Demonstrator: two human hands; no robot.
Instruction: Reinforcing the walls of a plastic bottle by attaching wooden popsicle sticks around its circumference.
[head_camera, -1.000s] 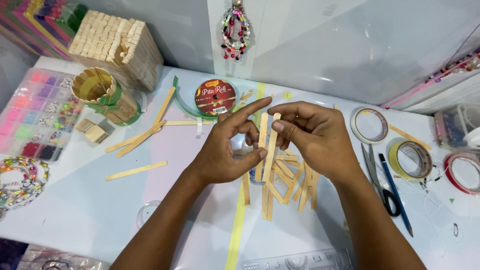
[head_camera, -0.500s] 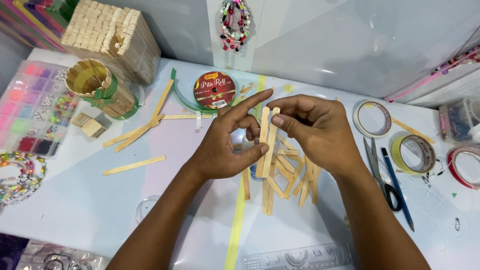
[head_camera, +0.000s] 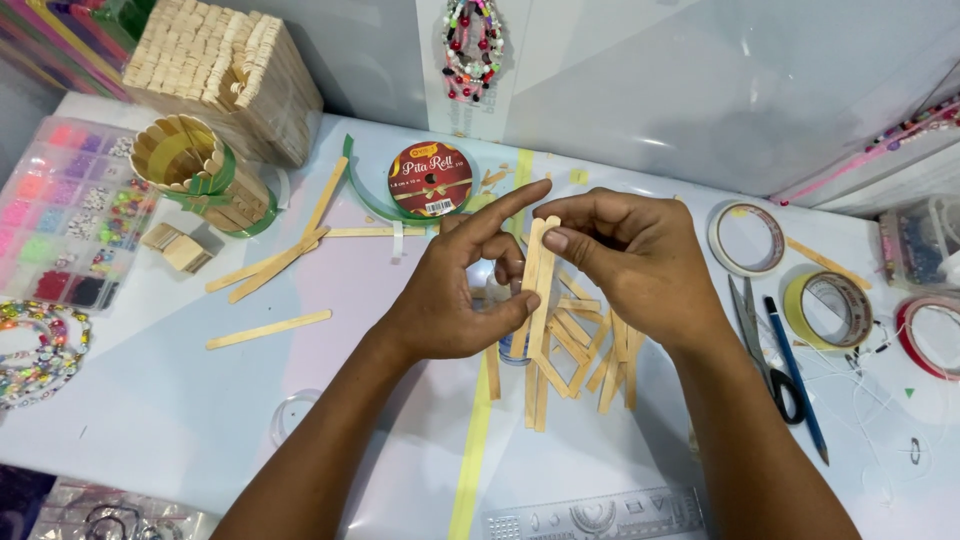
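White craft table (head_camera: 140, 420) | your left hand (head_camera: 455, 290) and right hand (head_camera: 625, 265) pinch two upright wooden sticks (head_camera: 537, 285) together at centre | loose stick pile (head_camera: 580, 365) just below at 6 o'clock | ribbon roll (head_camera: 431, 179) at 11 | tape rolls (head_camera: 825, 310) at 3

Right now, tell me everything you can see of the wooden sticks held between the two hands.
The wooden sticks are flat, pale craft sticks with rounded ends, pressed side by side and standing nearly upright above the table. There seem to be two; the exact count is hard to tell. The right hand pinches their top ends, while the left hand grips them lower down with thumb and fingers. They look bare and unpainted. More such sticks lie scattered beneath them.
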